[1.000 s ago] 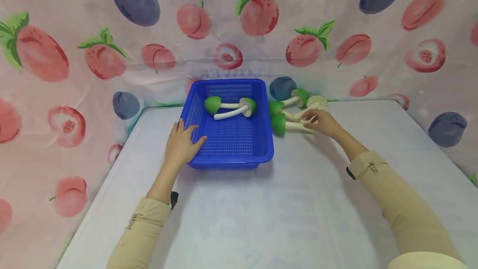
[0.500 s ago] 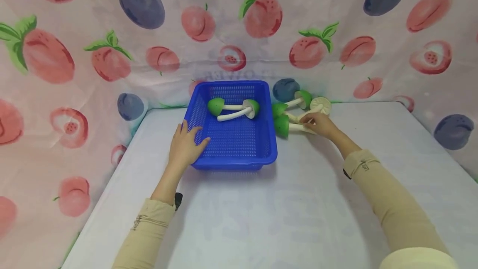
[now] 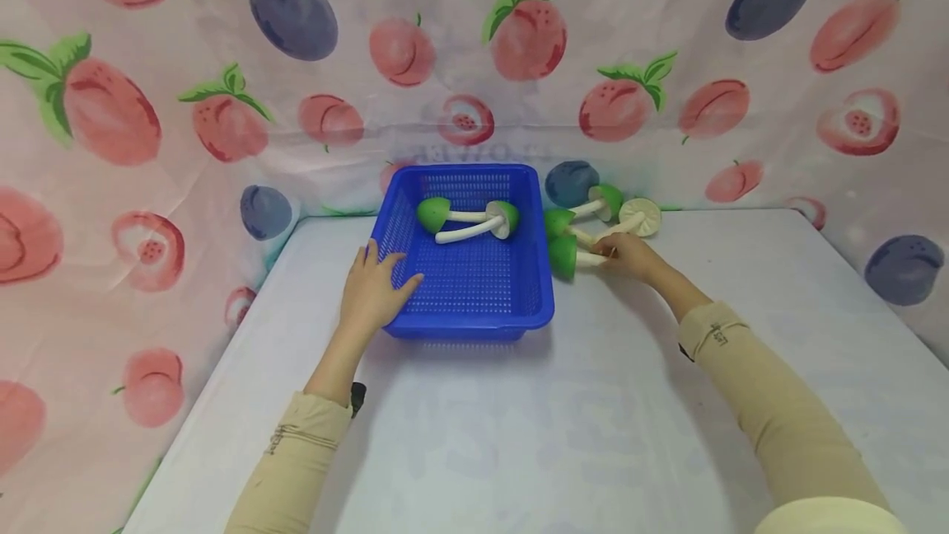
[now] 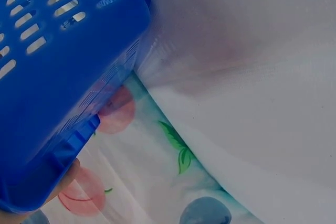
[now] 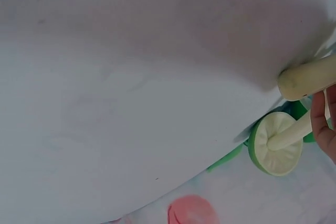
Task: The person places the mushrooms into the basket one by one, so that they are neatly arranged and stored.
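Note:
A blue perforated basket stands on the white table, with two green-capped toy mushrooms lying crossed inside it. My left hand holds the basket's near-left corner, thumb inside the rim and fingers along the outer wall; a fingertip shows under the basket rim. Right of the basket lie several more mushrooms. My right hand grips the white stem of the nearest one, whose green cap points at the basket. In the right wrist view the stem end sticks out beside my finger.
Behind the held mushroom lie two green-capped mushrooms and a cream one, near the fruit-printed cloth wall. A mushroom's gilled underside shows in the right wrist view. White tabletop stretches toward me.
My right hand has drawn in a little and closed round the nearest mushroom's stem. The left hand stays on the basket corner.

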### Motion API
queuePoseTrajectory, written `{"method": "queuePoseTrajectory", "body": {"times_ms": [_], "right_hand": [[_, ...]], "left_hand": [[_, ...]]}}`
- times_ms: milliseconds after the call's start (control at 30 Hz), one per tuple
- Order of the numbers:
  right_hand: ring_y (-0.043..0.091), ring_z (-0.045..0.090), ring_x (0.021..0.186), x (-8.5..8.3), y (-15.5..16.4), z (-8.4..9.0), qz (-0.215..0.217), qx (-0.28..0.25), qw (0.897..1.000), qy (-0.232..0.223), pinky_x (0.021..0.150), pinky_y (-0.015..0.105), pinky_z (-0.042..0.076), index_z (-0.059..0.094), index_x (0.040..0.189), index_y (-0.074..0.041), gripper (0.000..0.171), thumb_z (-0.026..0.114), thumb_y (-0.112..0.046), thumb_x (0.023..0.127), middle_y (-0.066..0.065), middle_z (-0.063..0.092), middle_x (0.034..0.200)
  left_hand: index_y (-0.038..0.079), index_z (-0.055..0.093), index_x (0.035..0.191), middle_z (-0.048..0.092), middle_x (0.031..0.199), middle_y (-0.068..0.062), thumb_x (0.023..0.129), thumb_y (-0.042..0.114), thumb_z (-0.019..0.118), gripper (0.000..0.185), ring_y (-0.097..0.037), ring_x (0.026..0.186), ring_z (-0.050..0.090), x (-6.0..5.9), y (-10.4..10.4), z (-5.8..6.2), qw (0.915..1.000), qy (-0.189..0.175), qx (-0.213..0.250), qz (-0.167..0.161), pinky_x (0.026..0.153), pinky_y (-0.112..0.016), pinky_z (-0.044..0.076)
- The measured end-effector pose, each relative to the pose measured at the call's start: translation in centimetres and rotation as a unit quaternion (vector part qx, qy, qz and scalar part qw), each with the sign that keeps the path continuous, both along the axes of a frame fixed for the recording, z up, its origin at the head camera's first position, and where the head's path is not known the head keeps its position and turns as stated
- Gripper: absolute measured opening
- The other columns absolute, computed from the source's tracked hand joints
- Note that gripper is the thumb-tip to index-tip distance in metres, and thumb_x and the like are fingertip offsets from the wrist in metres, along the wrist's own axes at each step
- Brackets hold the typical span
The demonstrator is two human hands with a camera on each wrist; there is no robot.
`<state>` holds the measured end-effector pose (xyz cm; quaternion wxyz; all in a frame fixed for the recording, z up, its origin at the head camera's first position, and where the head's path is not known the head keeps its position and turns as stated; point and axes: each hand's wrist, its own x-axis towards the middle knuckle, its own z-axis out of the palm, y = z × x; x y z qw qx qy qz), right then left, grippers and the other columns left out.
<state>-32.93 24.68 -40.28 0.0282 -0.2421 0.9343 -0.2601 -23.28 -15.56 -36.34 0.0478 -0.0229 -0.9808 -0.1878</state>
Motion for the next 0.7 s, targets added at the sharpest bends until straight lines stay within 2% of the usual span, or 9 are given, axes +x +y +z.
{"method": "queuePoseTrajectory", "body": {"times_ms": [200,433,700], "right_hand": [[0.040,0.060,0.092,-0.12,-0.33,0.19,0.004,0.014,1.000,0.009,0.081,0.049,0.049,0.062,0.107,0.015,0.027,0.062,0.004,0.082,0.029,0.064,0.099],[0.040,0.062,0.091,0.04,-0.44,0.63,0.000,0.030,0.999,0.014,0.080,0.050,0.050,0.062,0.103,0.013,0.018,0.057,0.003,0.088,0.028,0.066,0.097],[0.042,0.060,0.094,0.49,-0.26,0.52,-0.001,-0.003,1.000,0.020,0.083,0.051,0.049,0.060,0.102,0.013,0.017,0.055,0.004,0.089,0.030,0.063,0.100]], "left_hand": [[0.007,0.050,0.135,0.016,0.151,-0.033,0.091,0.045,0.054,0.059,-0.049,0.141,0.014,-0.06,-0.07,-0.17,1.0000,0.006,0.003,0.000,0.113,-0.060,0.019],[0.007,0.050,0.135,0.017,0.151,-0.033,0.091,0.044,0.054,0.058,-0.049,0.141,0.015,-0.16,0.21,0.06,1.0000,0.007,0.001,0.001,0.114,-0.059,0.019],[0.006,0.050,0.135,0.017,0.151,-0.033,0.092,0.043,0.054,0.057,-0.049,0.141,0.015,-0.02,0.03,-0.05,1.0000,0.001,-0.002,0.002,0.113,-0.059,0.019]]}}
